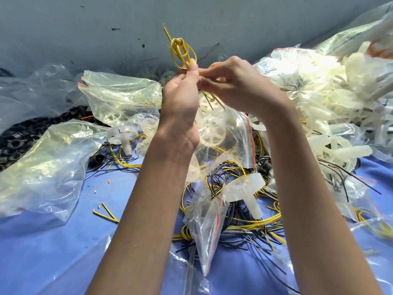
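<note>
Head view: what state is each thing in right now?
yellow wire: coiled, knotted at top, held aloft
left hand: pinches the coil's base
right hand: pinches the same wire
wire heap: loose, tangled on the blue cloth
front bag: crumpled, seal unclear

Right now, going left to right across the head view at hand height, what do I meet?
Black rings pile → clear zip bag → left hand gripping the yellow wire coil → right hand → heap of whitish plastic parts.
</note>
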The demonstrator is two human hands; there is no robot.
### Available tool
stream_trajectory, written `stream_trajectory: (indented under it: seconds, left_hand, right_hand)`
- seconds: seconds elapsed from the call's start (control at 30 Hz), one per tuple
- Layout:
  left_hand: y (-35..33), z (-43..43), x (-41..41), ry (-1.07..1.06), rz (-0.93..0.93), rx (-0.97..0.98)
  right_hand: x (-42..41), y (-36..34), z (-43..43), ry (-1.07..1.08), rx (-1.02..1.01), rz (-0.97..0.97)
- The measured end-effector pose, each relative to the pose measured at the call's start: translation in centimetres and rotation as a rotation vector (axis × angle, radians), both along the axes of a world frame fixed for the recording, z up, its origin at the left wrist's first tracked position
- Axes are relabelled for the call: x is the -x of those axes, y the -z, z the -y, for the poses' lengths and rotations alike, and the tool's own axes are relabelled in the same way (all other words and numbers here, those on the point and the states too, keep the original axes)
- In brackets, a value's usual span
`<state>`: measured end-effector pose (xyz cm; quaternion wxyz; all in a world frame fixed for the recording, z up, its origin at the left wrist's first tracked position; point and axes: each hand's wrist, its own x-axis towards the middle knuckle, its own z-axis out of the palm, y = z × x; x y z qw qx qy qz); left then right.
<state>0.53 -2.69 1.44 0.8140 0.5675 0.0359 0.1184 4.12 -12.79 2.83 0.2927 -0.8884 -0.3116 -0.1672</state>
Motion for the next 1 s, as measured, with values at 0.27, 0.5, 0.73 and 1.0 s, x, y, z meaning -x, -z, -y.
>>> stream_trajectory:
  seconds: [0.27, 0.5, 0.73, 1.0]
  left_hand:
    - [0.5, -0.4, -0.6, 0.116, -0.032, 0.143]
    - [2.0, 1.7, -0.6, 0.051, 0.050, -0.492]
    - [5.5, 5.4, 0.2, 0.005, 0.273, -1.457]
    - [4.9, 3.1, -0.2, -0.118, -0.044, -1.533]
  right_hand:
    - [0.1, 0.3, -0.4, 0.010, -0.054, -0.017]
    - [-0.5, -0.2, 2.6, 0.229, -0.187, 0.072]
    - [-0.7, -0.3, 5.2, 0.311, -0.420, -0.097]
    - [-0.3, -0.7, 6.0, 0.318, -0.485, -0.175]
